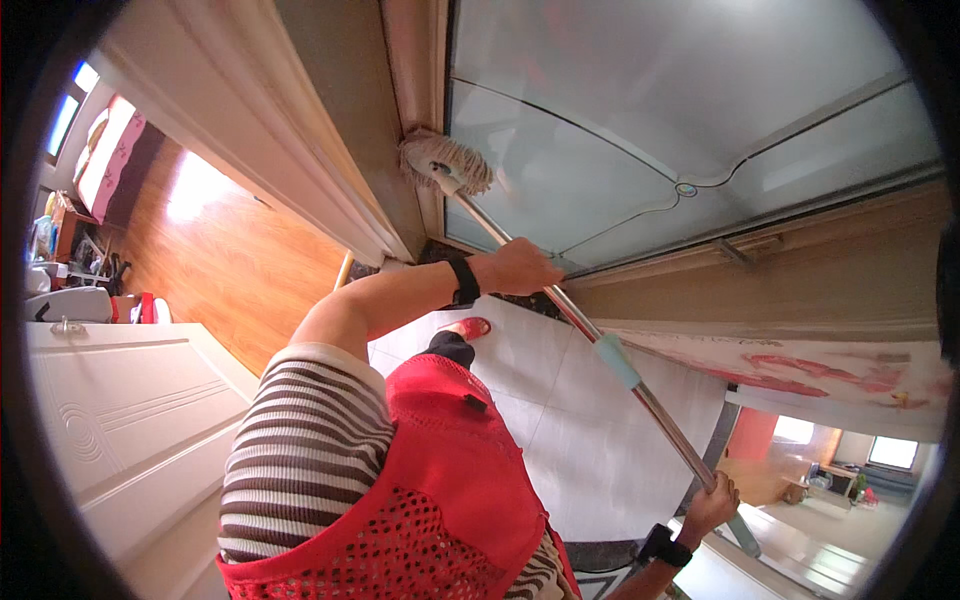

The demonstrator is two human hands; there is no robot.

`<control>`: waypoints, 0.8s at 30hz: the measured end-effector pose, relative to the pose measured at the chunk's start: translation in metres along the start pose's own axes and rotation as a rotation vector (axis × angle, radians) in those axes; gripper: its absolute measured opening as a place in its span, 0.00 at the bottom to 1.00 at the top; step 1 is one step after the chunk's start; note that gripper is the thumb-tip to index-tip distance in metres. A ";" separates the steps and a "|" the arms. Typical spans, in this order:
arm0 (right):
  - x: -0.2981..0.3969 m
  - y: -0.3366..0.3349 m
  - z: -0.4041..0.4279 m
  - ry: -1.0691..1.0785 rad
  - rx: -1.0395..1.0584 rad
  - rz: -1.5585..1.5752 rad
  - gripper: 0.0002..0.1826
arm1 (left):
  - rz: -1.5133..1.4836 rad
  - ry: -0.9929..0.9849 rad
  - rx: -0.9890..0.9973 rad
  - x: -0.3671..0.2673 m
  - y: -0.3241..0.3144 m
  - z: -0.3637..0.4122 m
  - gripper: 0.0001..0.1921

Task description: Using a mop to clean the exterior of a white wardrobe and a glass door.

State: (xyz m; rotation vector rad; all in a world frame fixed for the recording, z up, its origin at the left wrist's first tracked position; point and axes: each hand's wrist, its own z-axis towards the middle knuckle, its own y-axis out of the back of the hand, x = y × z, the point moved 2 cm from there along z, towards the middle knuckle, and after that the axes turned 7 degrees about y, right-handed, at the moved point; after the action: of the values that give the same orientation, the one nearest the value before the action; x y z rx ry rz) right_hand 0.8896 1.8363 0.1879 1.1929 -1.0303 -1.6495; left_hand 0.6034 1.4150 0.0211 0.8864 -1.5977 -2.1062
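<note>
A mop with a metal pole (574,309) slants from upper left to lower right in front of me. Its off-white string head (444,161) presses against the frame beside a glass door panel (555,142), near the lower corner. My left hand (523,266) is wrapped around the upper pole, a black band on its wrist. Farther down the pole sits a pale green sleeve (618,360). Close to the pole's green end grip (744,534), my right hand (711,504) holds the metal. A black device is strapped to that wrist.
Pale tiles (592,435) cover the floor, where a red slipper (474,328) shows at my foot. An open white door (135,420) stands to the left, before a room with a wooden floor (217,247). A dark stone threshold (536,301) runs below the door frame.
</note>
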 end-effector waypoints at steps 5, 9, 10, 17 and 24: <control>0.052 0.001 0.041 0.140 0.002 -0.137 0.07 | -0.111 0.131 0.214 0.047 -0.086 -0.012 0.04; 0.106 -0.008 0.066 0.206 0.192 -0.258 0.05 | -0.175 0.198 0.238 0.087 -0.159 -0.030 0.04; 0.115 -0.013 0.069 0.255 0.195 -0.245 0.05 | -0.162 0.255 0.315 0.095 -0.176 -0.035 0.04; 0.208 -0.013 0.101 0.182 0.401 -0.098 0.24 | 0.050 0.462 0.751 0.128 -0.230 -0.037 0.06; 0.163 0.003 0.080 0.138 0.268 -0.074 0.21 | -0.017 0.199 0.830 0.110 -0.223 -0.015 0.07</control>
State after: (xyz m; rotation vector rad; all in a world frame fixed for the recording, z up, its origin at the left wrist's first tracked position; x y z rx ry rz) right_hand 0.7795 1.6939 0.1615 1.5148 -1.1564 -1.4938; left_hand 0.5523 1.4042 -0.2221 1.2904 -2.3693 -1.2574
